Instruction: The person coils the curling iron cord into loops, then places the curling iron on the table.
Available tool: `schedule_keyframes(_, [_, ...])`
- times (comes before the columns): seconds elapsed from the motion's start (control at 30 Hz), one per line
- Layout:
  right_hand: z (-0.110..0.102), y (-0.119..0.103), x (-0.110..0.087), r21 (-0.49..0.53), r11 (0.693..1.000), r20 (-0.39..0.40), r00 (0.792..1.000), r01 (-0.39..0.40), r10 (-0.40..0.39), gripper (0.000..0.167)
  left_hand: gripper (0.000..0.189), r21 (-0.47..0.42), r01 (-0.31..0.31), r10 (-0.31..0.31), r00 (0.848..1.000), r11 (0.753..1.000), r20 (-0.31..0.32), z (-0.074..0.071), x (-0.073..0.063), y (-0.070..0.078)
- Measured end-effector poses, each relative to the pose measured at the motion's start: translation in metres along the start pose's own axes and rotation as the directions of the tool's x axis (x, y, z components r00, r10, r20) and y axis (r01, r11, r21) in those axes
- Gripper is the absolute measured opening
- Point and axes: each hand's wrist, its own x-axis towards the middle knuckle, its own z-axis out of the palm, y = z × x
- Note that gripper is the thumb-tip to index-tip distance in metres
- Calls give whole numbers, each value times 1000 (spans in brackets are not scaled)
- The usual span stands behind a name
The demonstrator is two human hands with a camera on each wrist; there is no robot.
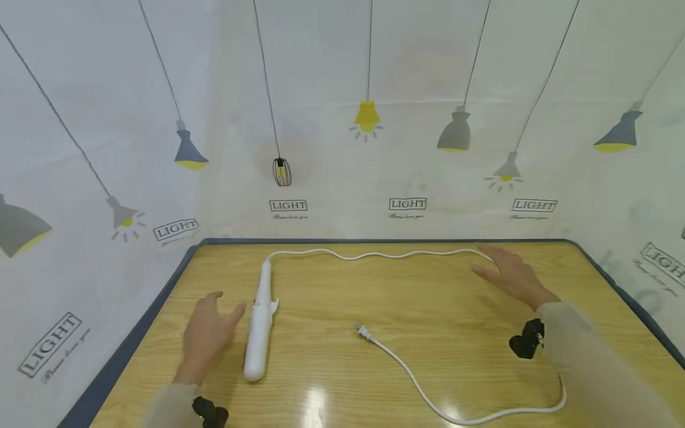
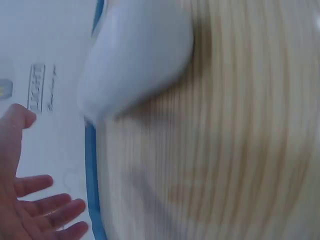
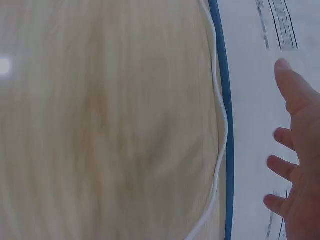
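Note:
A white curling iron [image 1: 258, 333] lies on the wooden table, its rounded end toward me and its cord leaving the far end. My left hand [image 1: 206, 336] hovers just left of it, thumb and fingers spread, holding nothing. In the left wrist view the white body [image 2: 140, 50] shows large and blurred beyond that hand. The white cord [image 1: 396, 256] runs wavily along the back of the table. Over its right part is my right hand [image 1: 508, 276], fingers extended with nothing in them. The cord curves round under the right sleeve to a two-prong plug [image 1: 364, 331] at mid-table.
A blue-grey edge [image 1: 374, 241] borders the wooden table [image 1: 321, 297]. Behind and to both sides stands a pale cloth [image 1: 332, 119] printed with hanging lamps and the word LIGHT. Dark wrist cameras sit on both sleeves.

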Motion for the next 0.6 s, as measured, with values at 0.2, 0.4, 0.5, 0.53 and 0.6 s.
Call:
schedule_keyframes(0.2, [29, -43, 61, 138, 989, 84, 995, 48, -60, 65, 70, -47, 57, -57, 998, 997, 13, 24, -14, 26])
schedule_keyframes(0.4, [62, -85, 110, 232, 969, 115, 987, 82, -111, 56, 67, -64, 116, -117, 993, 991, -5, 34, -28, 40])
schedule_keyframes(0.5, [79, -107, 131, 260, 962, 126, 984, 86, -123, 52, 65, -78, 142, -142, 990, 987, 6, 36, -33, 43])
schedule_keyframes(0.53, [85, -113, 138, 276, 958, 133, 983, 82, -123, 50, 65, -88, 155, -155, 988, 984, 11, 36, -35, 43])
schedule_keyframes(0.6, [99, -123, 152, 299, 952, 152, 981, 68, -118, 47, 64, -103, 178, -179, 984, 979, 9, 38, -38, 43])
